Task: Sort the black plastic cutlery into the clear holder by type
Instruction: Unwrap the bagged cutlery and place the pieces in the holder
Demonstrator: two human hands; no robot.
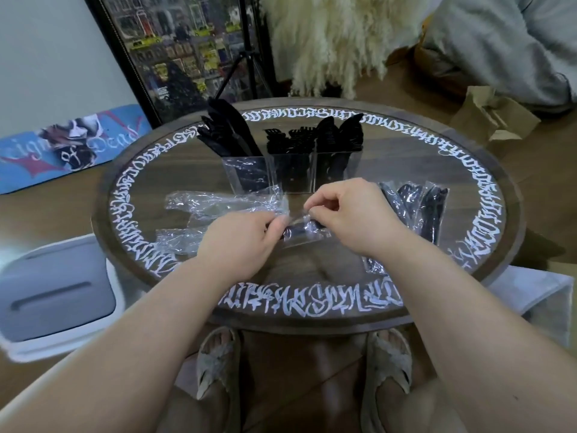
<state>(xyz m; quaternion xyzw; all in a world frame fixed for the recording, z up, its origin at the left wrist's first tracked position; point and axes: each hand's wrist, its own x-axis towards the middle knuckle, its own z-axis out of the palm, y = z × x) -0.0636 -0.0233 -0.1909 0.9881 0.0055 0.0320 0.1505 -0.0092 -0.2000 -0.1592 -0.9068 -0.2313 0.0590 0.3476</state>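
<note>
Unwrapping step: left hand [246,242] and right hand [349,214] pinch a clear-wrapped cutlery packet [304,231] at table centre, near side of the clear holder [292,173]. More wrapped packets [418,210] lie right. Next: likely tear the wrap, extract pieces, drop each in its matching compartment.

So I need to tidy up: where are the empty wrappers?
The empty wrappers lie left of centre on the table, beside the left hand, before the clear holder.

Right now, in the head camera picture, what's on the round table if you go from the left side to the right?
Empty clear wrappers → left hand → wrapped cutlery piece pinched by both hands → right hand → wrapped black cutlery packs. The clear holder stands farther back, so it is left out.
</note>
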